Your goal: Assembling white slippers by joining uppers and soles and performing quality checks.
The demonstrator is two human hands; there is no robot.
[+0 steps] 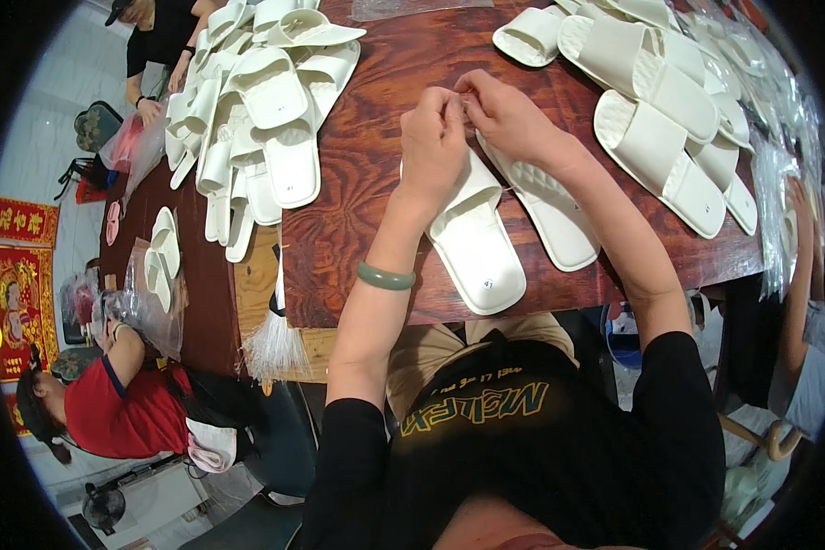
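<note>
A pair of white open-toed slippers lies before me on the table, the left slipper (477, 252) and the right slipper (559, 215) side by side with their heels toward me. Above their far ends my left hand (435, 137) and my right hand (509, 119) meet, fingertips pinched close together. Whatever they pinch is too small or too hidden to name. A green bangle (385, 277) circles my left wrist.
White slippers are heaped at the left (280, 92), with more slippers (660, 156) at the right beside clear plastic bags (779, 165). A bundle of thin clear strands (277, 346) hangs off the wooden table (348, 229). Co-workers sit at left, including one in red (124, 408).
</note>
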